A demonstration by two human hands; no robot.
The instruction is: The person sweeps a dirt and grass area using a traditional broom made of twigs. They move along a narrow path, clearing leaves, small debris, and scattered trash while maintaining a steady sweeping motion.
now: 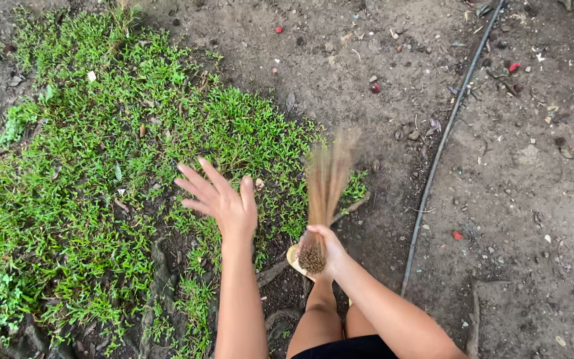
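Brown, thin sticks bound into one stick broom [323,199] sit in the right hand [327,251], whose fingers are wrapped tight round the bundle's butt end. The cut ends of the sticks face the camera there, while the bristle tips fan upward over bare soil and blur badly, so their exact reach is hard to make out. The broom's lower end hangs just above a sandalled foot [295,259], of which only a pale sole edge shows; the rest is hidden behind the hand and knee.

The left hand [219,198] holds nothing: its fingers are spread wide apart, palm down, over the right edge of the grass patch [101,199]. Whether it touches the blades cannot be told. Both forearms run out of the bottom edge of the view, as do the two bare knees and a strip of dark shorts [350,349].

The grass patch fills the left half of the ground and is cut off at the left and bottom edges. Tree roots [161,279] thread through its lower part, half buried. To the right lies bare dirt [526,199], crossed by one thin black hose [443,143] running from the top edge down toward the bottom, just right of the right arm. About four small red bits [457,235] lie scattered on the dirt, with pebbles and dry leaf scraps too small to count.
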